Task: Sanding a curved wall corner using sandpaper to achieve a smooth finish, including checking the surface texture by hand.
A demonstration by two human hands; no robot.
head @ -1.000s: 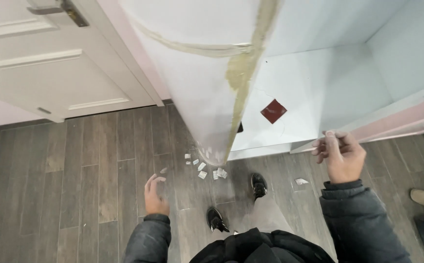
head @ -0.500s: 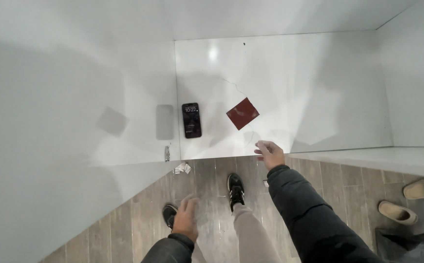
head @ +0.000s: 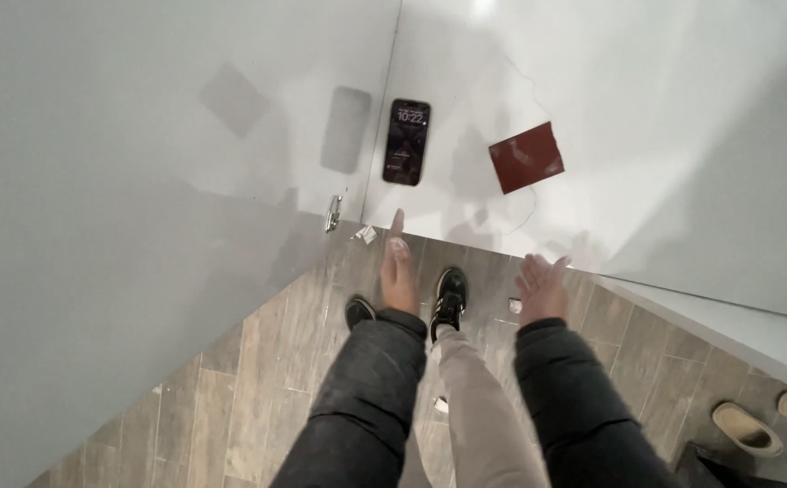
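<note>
both hands out over the near edge of a white tabletop [head: 646,117], holding nothing. left hand [head: 399,271] edge-on at centre frame, fingers straight and pressed together, tips just short of the edge. right hand [head: 541,285] palm up, right of centre, fingers spread apart and lightly curled, also just short of the edge.

nearest things: black phone [head: 407,142], screen lit, lying flat in upper centre, straight beyond the left fingertips. dark red square sheet [head: 526,157], one corner pale or scuffed, lying flat to the right of the phone, beyond the right hand. both well clear of the hands, apart from each other.

risks, as a judgement: glossy surface, so the phone could slide under a careless nudge and drop to the floor past the near edge. thin sheet flat on the top, likely hard to lift with flat fingers; could skate away instead.

around: tall white panel [head: 140,226] filling the left of the frame, mirroring phone and sheet. small metal fitting [head: 333,214] at its lower corner, white scraps [head: 365,234] on the wood-look floor [head: 258,380] beside it. black shoes [head: 450,294] below the hands. beige slippers [head: 748,428] at lower right. nothing between hands and phone.
</note>
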